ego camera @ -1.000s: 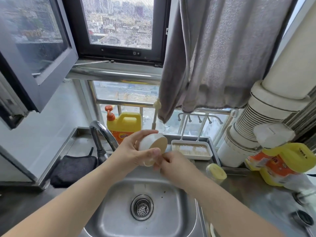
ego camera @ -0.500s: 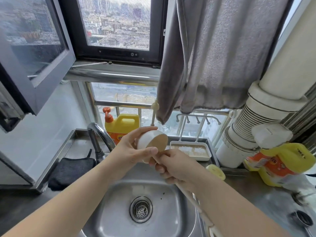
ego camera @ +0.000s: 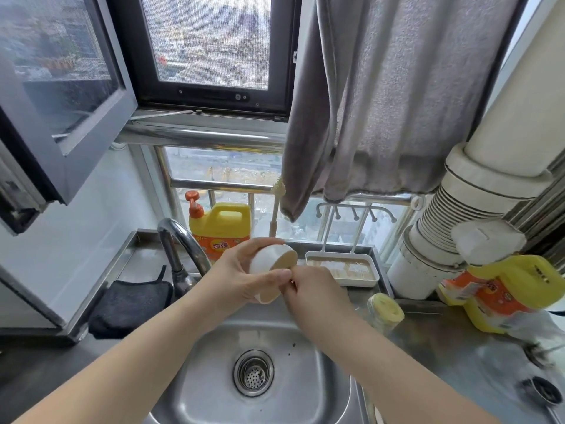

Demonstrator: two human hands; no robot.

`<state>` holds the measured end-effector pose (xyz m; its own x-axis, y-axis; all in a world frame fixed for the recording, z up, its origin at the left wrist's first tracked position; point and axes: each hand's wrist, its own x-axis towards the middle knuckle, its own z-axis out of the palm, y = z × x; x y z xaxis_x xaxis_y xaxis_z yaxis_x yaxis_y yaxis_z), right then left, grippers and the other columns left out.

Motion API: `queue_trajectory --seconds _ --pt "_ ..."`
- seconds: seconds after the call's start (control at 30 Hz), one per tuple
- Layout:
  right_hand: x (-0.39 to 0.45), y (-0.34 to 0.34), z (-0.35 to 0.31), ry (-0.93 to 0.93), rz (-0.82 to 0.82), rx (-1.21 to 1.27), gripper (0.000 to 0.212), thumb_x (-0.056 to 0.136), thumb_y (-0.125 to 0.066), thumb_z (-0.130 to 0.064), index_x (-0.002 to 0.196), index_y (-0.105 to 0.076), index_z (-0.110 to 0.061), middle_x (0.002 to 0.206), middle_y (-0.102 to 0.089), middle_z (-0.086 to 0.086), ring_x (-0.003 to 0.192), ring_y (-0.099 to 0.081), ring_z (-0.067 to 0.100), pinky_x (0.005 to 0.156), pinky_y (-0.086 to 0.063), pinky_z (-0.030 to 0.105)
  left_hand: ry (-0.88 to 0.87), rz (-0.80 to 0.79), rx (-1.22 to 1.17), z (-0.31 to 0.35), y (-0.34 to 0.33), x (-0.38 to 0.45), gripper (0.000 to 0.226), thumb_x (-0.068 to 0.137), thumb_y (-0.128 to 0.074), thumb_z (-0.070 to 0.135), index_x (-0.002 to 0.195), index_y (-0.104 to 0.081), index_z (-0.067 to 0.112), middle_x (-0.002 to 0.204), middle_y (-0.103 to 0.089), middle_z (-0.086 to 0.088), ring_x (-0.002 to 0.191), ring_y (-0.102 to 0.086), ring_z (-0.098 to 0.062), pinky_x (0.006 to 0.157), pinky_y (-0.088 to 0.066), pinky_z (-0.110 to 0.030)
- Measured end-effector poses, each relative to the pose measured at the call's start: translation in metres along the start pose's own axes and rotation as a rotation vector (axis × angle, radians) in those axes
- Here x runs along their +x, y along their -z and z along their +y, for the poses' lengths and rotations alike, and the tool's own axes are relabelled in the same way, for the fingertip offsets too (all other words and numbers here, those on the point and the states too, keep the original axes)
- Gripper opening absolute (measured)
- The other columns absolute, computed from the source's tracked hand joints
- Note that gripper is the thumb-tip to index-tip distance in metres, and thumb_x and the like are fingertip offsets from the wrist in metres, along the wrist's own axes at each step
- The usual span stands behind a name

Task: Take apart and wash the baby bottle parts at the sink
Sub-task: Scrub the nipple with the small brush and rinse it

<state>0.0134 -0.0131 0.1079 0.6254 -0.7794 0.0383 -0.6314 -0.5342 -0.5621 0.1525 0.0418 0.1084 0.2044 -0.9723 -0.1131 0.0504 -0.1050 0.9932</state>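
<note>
The shiny steel sink [ego camera: 195,390] is the main thing here, round-cornered, with a holey metal drain [ego camera: 253,372] in its bottom. Above the sink, the left hand [ego camera: 235,278] holds a smooth white bottle part [ego camera: 270,266], round like a small cup, with a tan inside. Its fingers curl over the top and the thumb presses under the rim. The right hand [ego camera: 312,290] is just right of the part, touching its rim. Its fingers bunch together, but I cannot tell what they pinch.

Behind the sink a curved silver tap [ego camera: 180,240] bends over. Behind the tap stands a yellow plastic soap jug [ego camera: 221,229] with an orange pump. A thin bottle brush [ego camera: 276,206] stands beside it. Right of the sink sits a see-through jar with a yellow lid [ego camera: 384,312]. A flat white tray [ego camera: 342,267] sits behind the sink's right corner. Left of the sink lies a soft black cloth [ego camera: 131,304]. A fuzzy grey towel [ego camera: 397,96] hangs above.

Half a second ago, a long white stick ran down from the right hand over the sink. Now it cannot be seen, and the right hand sits closer to the part's rim.
</note>
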Motion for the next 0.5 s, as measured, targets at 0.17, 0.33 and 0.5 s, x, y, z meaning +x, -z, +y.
queue_trajectory --seconds 0.17,0.33,0.5 --pt "0.002 0.005 -0.002 0.135 -0.041 -0.275 0.030 0.101 -0.031 -0.018 0.113 -0.058 -0.015 0.104 -0.063 0.012 0.094 -0.060 0.032 0.070 -0.042 0.033 0.044 -0.036 0.068 0.001 0.006 0.003 0.055 0.051 -0.085 0.042 0.104 -0.071 0.035 0.100 -0.070 0.001 0.083 -0.070 -0.018 0.066 -0.058 -0.037" --pt "-0.003 0.011 0.000 0.235 0.021 -0.606 0.025 0.059 -0.086 -0.018 0.072 -0.064 -0.018 0.064 -0.060 0.000 0.050 -0.061 0.020 0.044 -0.031 0.023 0.238 -0.097 0.050 0.012 0.014 0.002 0.043 0.070 -0.070 0.045 0.109 -0.065 0.027 0.100 -0.072 -0.007 0.086 -0.071 -0.022 0.071 -0.059 -0.042" --pt "-0.002 0.011 0.009 0.187 0.031 -0.401 0.024 0.096 -0.050 -0.038 0.094 -0.059 -0.016 0.095 -0.064 0.005 0.085 -0.061 0.027 0.063 -0.035 0.031 0.217 -0.138 0.107 0.014 0.017 0.002 0.049 0.067 -0.076 0.033 0.113 -0.060 0.035 0.113 -0.063 -0.005 0.096 -0.067 -0.022 0.077 -0.059 -0.043"
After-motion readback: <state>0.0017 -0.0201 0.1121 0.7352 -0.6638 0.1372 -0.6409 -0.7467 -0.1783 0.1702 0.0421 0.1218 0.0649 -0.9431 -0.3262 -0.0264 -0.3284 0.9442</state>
